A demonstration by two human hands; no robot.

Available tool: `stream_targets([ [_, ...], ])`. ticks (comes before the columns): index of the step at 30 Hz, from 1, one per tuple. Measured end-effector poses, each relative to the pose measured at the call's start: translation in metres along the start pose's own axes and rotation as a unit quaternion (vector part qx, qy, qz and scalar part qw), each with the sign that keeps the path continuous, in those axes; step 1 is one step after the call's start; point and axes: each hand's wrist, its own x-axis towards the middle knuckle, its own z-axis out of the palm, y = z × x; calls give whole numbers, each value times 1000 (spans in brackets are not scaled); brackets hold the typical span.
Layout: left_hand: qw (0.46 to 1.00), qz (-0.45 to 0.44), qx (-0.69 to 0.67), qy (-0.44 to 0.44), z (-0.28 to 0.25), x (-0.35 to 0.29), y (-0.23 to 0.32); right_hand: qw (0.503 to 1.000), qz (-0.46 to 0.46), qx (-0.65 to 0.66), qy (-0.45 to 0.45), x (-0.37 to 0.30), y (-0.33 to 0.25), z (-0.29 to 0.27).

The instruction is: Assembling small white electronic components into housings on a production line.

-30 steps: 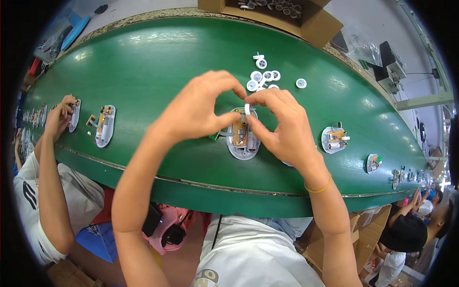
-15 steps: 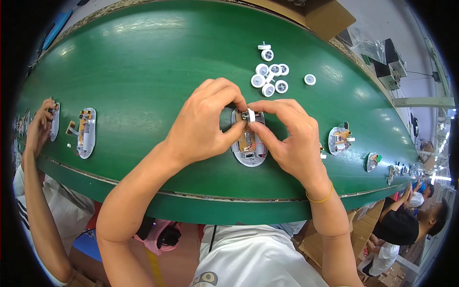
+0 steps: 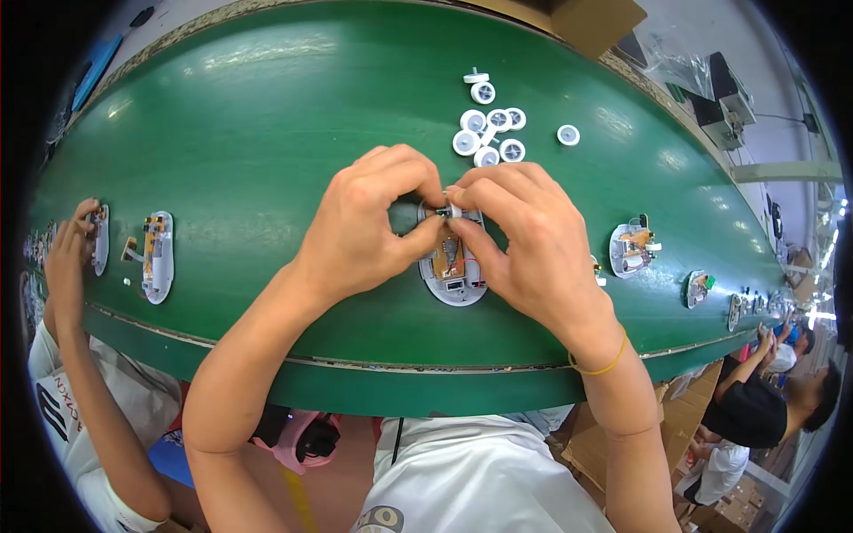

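Note:
In front of me on the green table lies an open grey plastic shell (image 3: 458, 291) with a brown circuit board, wires and small electronic parts inside. My right hand (image 3: 538, 231) pinches a small white wheel (image 3: 456, 212) between thumb and index finger at the shell's far end. From the other side, my left hand (image 3: 360, 222) meets it with thumb and index finger closed around the same spot, beside a small dark part. Fingertips hide what exactly the left hand grips and how the wheel sits against the shell.
Beyond my hands lies a loose group of white wheels (image 3: 512, 150), with a single wheel (image 3: 569, 135) to its right. Similar part-filled shells lie left (image 3: 158, 258) and right (image 3: 633, 249). At far left, a co-worker's hand (image 3: 67, 262) handles another shell. A cardboard box (image 3: 595, 22) stands at the far edge.
The white wheel has turned and is now more covered by my closer-set fingers. My view has shifted slightly. The co-worker at left now has both hands near their shell.

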Motion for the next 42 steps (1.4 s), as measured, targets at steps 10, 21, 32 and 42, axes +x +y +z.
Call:
stream_targets([
  [10,1000,-3,-28,-2,-8,6,1,1000,-22,5,4,8,16,-11],
  [21,998,-6,58,8,-31,1,-2,998,52,-17,8,18,38,-63],
  [32,993,79,69,48,-34,-1,9,990,-52,-2,-130,12,7,-24],
  [42,990,104,88,41,-35,-7,28,988,75,-98,-96,-12,-23,-4],
])
